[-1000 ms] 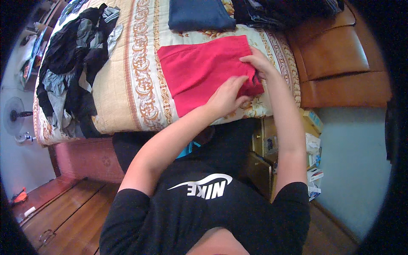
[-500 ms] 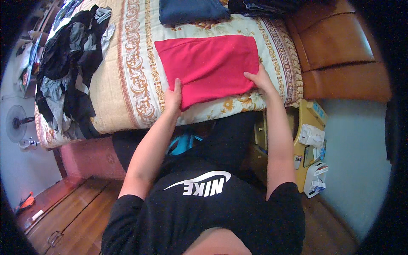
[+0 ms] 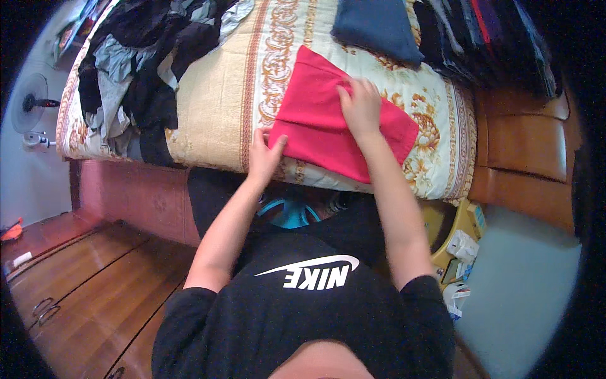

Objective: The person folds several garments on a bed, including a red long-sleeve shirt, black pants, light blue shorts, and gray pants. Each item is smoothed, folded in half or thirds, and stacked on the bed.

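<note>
A red folded piece of clothing (image 3: 315,129) lies slantwise near the bed's front edge; its exact kind cannot be told. My left hand (image 3: 266,155) grips its near left corner, thumb on top and fingers at the side edge. Over the upper right part of the cloth rests my right hand (image 3: 363,110), its fingers stretched out and the thumb apart, slightly blurred. Beyond it sits a folded dark blue garment (image 3: 377,28).
A patterned bedspread (image 3: 211,120) covers the bed. Crumpled black and grey clothes (image 3: 136,63) heap at the left, and stacked dark clothes (image 3: 483,41) stand far right. A brown headboard (image 3: 521,139), yellow cabinet (image 3: 451,237) and fan (image 3: 31,101) flank the bed.
The red cloth has turned clockwise. My right hand has let go of its right edge and moved left onto its top; my left hand still holds the left side. The view has shifted.
</note>
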Demonstrator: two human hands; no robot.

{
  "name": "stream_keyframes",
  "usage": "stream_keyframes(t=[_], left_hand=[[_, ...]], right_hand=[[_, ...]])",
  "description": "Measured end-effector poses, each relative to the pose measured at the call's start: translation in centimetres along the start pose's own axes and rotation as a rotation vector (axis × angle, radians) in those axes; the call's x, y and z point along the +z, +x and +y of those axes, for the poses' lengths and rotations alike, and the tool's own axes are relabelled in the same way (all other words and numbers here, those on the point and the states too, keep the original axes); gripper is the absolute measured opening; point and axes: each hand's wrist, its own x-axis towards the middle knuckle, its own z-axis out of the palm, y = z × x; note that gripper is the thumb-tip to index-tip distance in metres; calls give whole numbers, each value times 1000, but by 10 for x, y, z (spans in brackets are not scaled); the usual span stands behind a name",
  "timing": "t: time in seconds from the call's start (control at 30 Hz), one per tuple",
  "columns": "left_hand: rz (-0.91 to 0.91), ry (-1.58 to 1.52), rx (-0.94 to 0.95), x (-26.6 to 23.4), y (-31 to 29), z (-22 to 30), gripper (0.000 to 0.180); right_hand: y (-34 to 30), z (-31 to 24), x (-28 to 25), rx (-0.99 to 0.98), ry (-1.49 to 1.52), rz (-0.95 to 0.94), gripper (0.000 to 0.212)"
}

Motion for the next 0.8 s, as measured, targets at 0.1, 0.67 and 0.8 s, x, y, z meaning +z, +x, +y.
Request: stream_keyframes(t=[0.1, 0.67, 0.8], left_hand=[[160, 289, 500, -7, -24, 16, 51], [-100, 324, 1013, -52, -25, -34, 15], [-108, 292, 982, -49, -18, -35, 15]], right_hand=[[64, -34, 53, 57, -185, -180, 33], [130, -19, 120, 200, -228, -201, 20], [112, -9, 133, 222, -144, -187, 23]])
